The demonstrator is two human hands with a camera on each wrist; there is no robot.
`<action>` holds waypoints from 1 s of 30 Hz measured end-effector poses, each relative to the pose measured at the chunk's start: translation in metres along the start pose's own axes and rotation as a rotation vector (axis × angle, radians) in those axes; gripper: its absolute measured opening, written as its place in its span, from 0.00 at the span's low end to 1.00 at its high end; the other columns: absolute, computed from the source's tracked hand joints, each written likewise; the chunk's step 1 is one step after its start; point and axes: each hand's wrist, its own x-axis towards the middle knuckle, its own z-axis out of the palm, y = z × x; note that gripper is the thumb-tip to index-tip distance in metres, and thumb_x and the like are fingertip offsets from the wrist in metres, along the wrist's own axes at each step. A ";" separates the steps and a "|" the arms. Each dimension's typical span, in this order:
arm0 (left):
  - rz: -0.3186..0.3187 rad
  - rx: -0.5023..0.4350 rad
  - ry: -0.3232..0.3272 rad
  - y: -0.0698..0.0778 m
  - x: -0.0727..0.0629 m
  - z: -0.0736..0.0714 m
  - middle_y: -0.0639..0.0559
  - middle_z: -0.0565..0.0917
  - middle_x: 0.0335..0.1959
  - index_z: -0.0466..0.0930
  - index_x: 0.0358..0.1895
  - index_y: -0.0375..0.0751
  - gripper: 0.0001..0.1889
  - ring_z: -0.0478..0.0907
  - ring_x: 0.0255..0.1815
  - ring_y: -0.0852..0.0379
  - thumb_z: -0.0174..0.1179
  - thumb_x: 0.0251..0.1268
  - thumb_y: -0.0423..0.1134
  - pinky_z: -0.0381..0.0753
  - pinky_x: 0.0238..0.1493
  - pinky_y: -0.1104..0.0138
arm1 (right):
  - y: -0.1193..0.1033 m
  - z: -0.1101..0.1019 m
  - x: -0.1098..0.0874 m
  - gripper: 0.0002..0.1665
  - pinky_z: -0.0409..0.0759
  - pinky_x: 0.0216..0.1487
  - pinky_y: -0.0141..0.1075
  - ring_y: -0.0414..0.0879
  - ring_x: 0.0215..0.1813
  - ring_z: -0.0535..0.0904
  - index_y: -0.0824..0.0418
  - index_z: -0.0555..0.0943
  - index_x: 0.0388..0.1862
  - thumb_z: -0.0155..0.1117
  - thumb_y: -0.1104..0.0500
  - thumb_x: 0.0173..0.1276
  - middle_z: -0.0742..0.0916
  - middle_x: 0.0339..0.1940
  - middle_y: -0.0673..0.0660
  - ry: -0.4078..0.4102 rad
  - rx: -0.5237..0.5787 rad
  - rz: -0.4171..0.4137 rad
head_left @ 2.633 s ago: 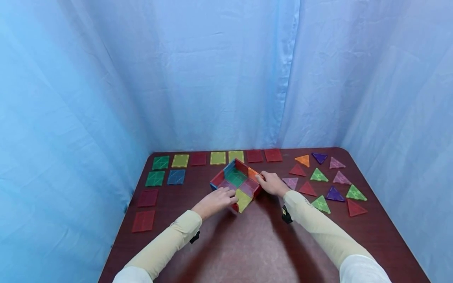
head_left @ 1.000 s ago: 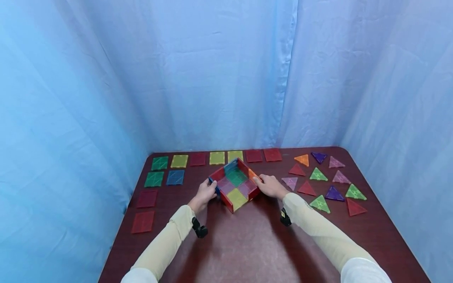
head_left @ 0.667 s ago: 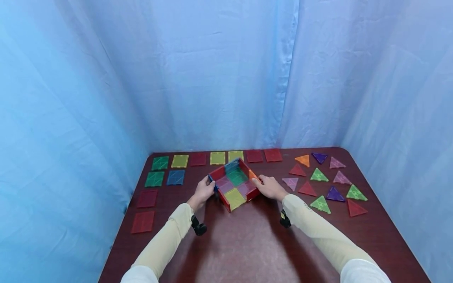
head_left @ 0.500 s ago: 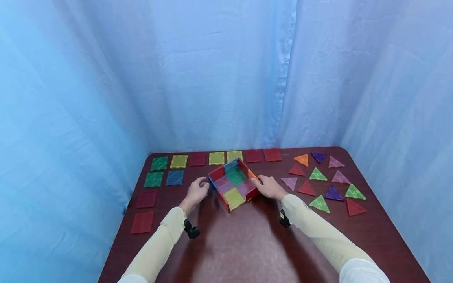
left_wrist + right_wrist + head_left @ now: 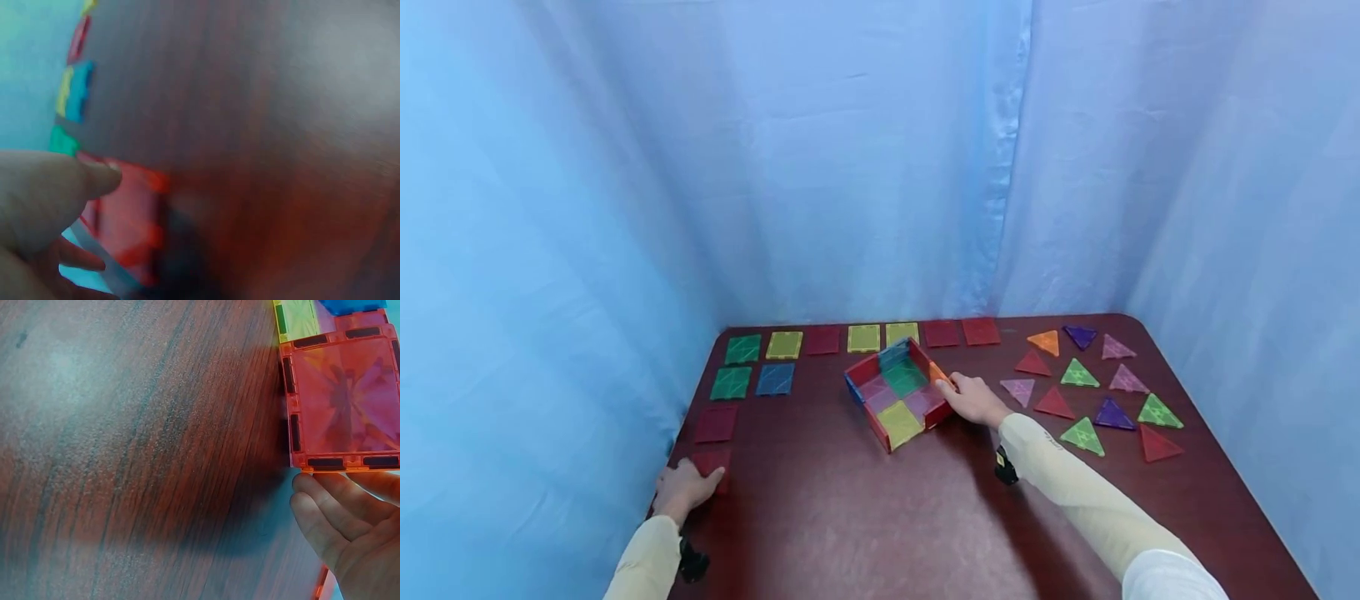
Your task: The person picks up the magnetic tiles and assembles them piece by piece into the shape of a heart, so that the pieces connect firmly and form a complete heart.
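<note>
In the head view, my left hand [image 5: 685, 486] is over the lower-left red square magnetic tile [image 5: 721, 463]. The blurred left wrist view shows my thumb over this red tile [image 5: 134, 206], with the other fingers apart from it beyond its edge. My right hand [image 5: 976, 400] holds the orange tile [image 5: 937, 373] in the right wall of a low box of magnetic tiles [image 5: 868, 367], thumb on the inner side. The box has green, purple and yellow floor tiles, with red and blue walls. In the right wrist view, fingers [image 5: 350, 519] lie beside an upright red wall tile [image 5: 347, 394].
Square tiles, including a green one [image 5: 731, 382] and a blue one [image 5: 775, 379], line the table's left and back. Several triangles, including a purple one [image 5: 1114, 414], lie at the right. Blue curtains [image 5: 865, 167] surround the brown table [image 5: 865, 533].
My left hand has left the box's blue left corner and moved left and toward me, to the lower-left red square. My right hand has stayed on the box's right wall.
</note>
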 end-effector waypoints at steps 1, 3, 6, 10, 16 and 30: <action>-0.012 -0.005 -0.015 -0.005 -0.001 0.003 0.09 0.61 0.55 0.61 0.57 0.09 0.40 0.63 0.57 0.17 0.55 0.72 0.53 0.70 0.57 0.31 | 0.001 -0.001 -0.001 0.24 0.71 0.35 0.40 0.48 0.29 0.73 0.59 0.77 0.45 0.50 0.39 0.80 0.77 0.27 0.56 0.002 0.003 0.003; -0.027 -0.016 -0.022 -0.008 -0.002 0.010 0.09 0.62 0.53 0.62 0.56 0.09 0.40 0.64 0.56 0.17 0.55 0.72 0.55 0.70 0.57 0.30 | 0.003 -0.001 -0.001 0.24 0.71 0.35 0.40 0.48 0.30 0.74 0.59 0.76 0.45 0.49 0.39 0.80 0.78 0.27 0.56 0.006 0.001 0.004; -0.046 -0.065 0.005 -0.006 -0.002 0.017 0.11 0.61 0.52 0.61 0.56 0.11 0.40 0.62 0.55 0.18 0.58 0.71 0.55 0.70 0.55 0.28 | 0.006 0.000 0.000 0.24 0.72 0.36 0.40 0.48 0.31 0.74 0.59 0.77 0.46 0.49 0.39 0.80 0.78 0.29 0.56 0.004 -0.001 -0.005; -0.037 -0.083 0.083 0.000 -0.002 0.021 0.14 0.64 0.50 0.60 0.53 0.14 0.38 0.65 0.52 0.21 0.66 0.64 0.51 0.71 0.53 0.31 | 0.008 0.002 0.001 0.24 0.72 0.37 0.40 0.47 0.32 0.75 0.59 0.77 0.46 0.49 0.39 0.80 0.79 0.29 0.55 0.003 -0.001 -0.009; 0.096 -0.176 0.173 0.019 0.004 0.017 0.24 0.76 0.47 0.66 0.54 0.23 0.26 0.78 0.44 0.31 0.66 0.61 0.37 0.78 0.48 0.39 | 0.006 0.001 0.001 0.24 0.71 0.35 0.39 0.47 0.30 0.74 0.58 0.76 0.44 0.49 0.38 0.80 0.78 0.27 0.55 0.003 0.005 -0.011; 0.727 -0.169 0.313 0.185 -0.024 -0.003 0.43 0.83 0.41 0.88 0.42 0.32 0.08 0.81 0.40 0.49 0.66 0.67 0.34 0.86 0.44 0.55 | 0.004 0.000 0.003 0.25 0.71 0.35 0.39 0.47 0.31 0.74 0.58 0.77 0.46 0.49 0.38 0.79 0.78 0.29 0.55 -0.012 -0.008 -0.003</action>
